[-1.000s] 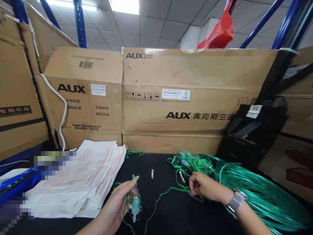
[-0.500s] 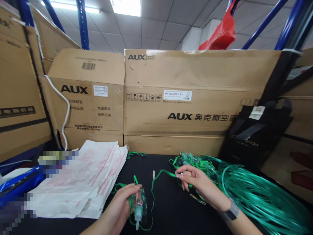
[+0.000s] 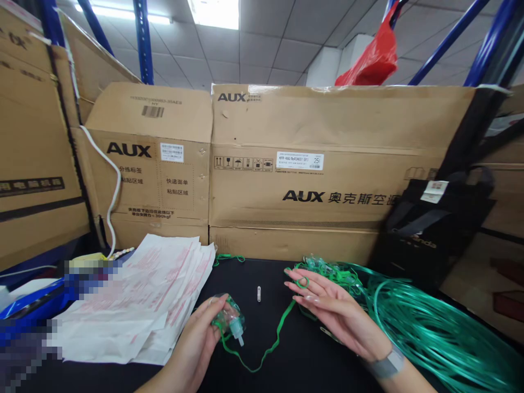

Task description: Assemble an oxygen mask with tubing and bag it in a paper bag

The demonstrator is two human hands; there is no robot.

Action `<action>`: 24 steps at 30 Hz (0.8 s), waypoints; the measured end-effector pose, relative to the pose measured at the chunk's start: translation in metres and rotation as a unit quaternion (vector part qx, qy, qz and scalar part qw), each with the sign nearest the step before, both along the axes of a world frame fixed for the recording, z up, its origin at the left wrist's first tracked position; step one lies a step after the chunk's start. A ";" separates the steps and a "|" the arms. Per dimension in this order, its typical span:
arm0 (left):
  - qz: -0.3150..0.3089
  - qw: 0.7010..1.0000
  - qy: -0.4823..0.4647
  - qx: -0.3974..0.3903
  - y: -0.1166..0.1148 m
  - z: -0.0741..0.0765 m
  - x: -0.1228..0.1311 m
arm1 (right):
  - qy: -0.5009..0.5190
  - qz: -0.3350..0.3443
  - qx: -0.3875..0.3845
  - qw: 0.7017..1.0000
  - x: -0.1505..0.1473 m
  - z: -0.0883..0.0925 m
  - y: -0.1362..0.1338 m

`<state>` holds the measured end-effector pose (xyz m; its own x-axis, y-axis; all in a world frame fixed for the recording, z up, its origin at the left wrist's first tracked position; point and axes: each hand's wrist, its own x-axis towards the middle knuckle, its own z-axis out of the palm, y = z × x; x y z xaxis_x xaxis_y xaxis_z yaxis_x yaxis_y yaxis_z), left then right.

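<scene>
My left hand [image 3: 200,326] is closed around a clear green oxygen mask [image 3: 230,312], its pale green connector [image 3: 237,328] tilted down to the right. From the mask a thin green elastic strap [image 3: 275,345] sags over the black table and rises to my right hand [image 3: 338,305]. There the strap is pinched at the thumb, while the other fingers reach out to the left with a small green loop by them. Between the hands lies a small pale metal strip [image 3: 258,294] with holes. A similar strip [image 3: 331,334] shows partly under my right hand.
White printed paper bags [image 3: 139,300] are stacked at left. Behind my right hand lies a tangle of green masks and straps [image 3: 323,267], beside coiled green tubing [image 3: 417,322]. A cardboard wall [image 3: 303,218] closes off the back, with a black bag [image 3: 426,240] at right.
The right fingers have stretched out from a tighter pinch. The strap now hangs in a lower curve between the hands. The mask has turned, its connector swinging up and right.
</scene>
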<state>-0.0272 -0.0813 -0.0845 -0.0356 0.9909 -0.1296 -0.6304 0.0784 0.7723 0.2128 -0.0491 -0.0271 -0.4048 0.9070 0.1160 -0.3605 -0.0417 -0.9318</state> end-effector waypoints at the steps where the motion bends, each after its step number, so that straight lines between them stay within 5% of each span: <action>1: -0.005 1.000 -0.002 0.001 0.000 -0.001 0.000 | -0.021 -0.016 0.019 0.999 -0.002 -0.003 0.001; 6: -0.017 0.999 0.015 -0.031 0.000 -0.004 0.003 | -0.165 -0.098 0.076 0.979 -0.007 -0.019 0.010; 11: -0.042 0.999 0.028 0.010 -0.004 0.001 0.007 | -0.307 -0.188 0.217 0.907 -0.009 -0.020 0.011; 16: -0.076 0.996 0.040 0.004 -0.008 0.005 0.008 | -0.255 0.018 0.000 0.967 -0.018 -0.026 0.001; 24: -0.082 0.993 0.081 0.007 -0.007 0.001 0.008 | -0.117 0.130 -0.202 0.964 -0.012 -0.028 -0.001</action>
